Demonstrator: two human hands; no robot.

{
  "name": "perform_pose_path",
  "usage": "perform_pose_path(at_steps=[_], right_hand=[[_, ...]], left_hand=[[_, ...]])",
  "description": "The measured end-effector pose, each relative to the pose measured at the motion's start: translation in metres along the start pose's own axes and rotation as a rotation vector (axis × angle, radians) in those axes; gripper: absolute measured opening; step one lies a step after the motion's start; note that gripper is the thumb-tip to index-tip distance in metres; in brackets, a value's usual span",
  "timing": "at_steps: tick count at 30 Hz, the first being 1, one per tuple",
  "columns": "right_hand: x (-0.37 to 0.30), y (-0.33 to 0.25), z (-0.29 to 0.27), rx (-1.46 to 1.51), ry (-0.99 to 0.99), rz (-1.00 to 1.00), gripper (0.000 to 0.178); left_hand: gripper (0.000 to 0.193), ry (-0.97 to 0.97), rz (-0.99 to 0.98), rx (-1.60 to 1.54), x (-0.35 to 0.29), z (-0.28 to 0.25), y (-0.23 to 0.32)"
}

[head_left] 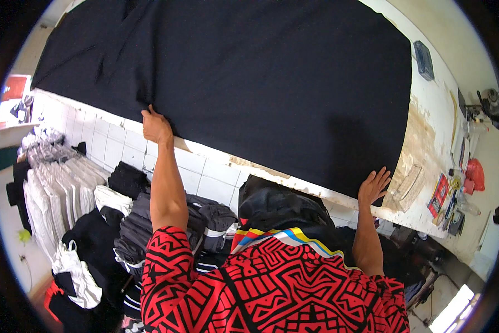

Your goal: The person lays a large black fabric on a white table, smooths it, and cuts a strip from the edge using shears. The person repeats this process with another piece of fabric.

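The left hand [156, 126] curled its fingers over the black cloth's [249, 72] near edge; the right hand [373, 186] lay flat, fingers spread, holding nothing, on the cloth's corner over the desk [427, 133].

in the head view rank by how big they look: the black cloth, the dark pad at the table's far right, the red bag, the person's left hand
1. black cloth, by far the largest
2. left hand
3. red bag and dark pad: they look about alike, so no ranking between them. The hand is nearer the camera, so its lead is unsure.
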State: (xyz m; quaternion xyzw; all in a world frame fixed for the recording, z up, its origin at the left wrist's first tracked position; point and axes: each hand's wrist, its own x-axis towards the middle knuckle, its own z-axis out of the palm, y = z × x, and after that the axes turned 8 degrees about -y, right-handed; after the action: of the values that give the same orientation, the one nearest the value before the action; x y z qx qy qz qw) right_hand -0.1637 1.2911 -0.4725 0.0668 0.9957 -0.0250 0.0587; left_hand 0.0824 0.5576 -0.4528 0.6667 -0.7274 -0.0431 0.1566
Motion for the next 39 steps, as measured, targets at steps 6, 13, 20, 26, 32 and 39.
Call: perform_pose_path(at_steps=[6,13,20,26,32,39], right_hand=[[0.004,0.020,-0.010,-0.044,0.032,-0.082,0.064],[0.130,0.137,-0.112,0.000,-0.044,0.360,0.108],[0.162,0.163,-0.115,0.154,-0.098,0.466,0.118],[0.162,0.162,-0.124,0.178,-0.106,0.453,0.116],[0.130,0.129,-0.149,0.325,-0.137,0.361,0.116],[0.032,0.040,-0.141,0.422,-0.094,-0.100,0.109]], left_hand=[[0.020,-0.066,-0.024,-0.016,0.009,0.005,-0.009],[0.071,0.307,0.549,-0.073,-0.133,-0.040,0.121],[0.069,-0.729,1.418,-0.039,-0.388,-0.057,0.213],[0.068,-0.801,1.518,0.135,-0.422,-0.063,0.233],[0.065,-0.948,1.959,0.012,-0.504,-0.056,0.311],[0.063,-0.777,1.745,-0.128,-0.486,-0.030,0.421]])
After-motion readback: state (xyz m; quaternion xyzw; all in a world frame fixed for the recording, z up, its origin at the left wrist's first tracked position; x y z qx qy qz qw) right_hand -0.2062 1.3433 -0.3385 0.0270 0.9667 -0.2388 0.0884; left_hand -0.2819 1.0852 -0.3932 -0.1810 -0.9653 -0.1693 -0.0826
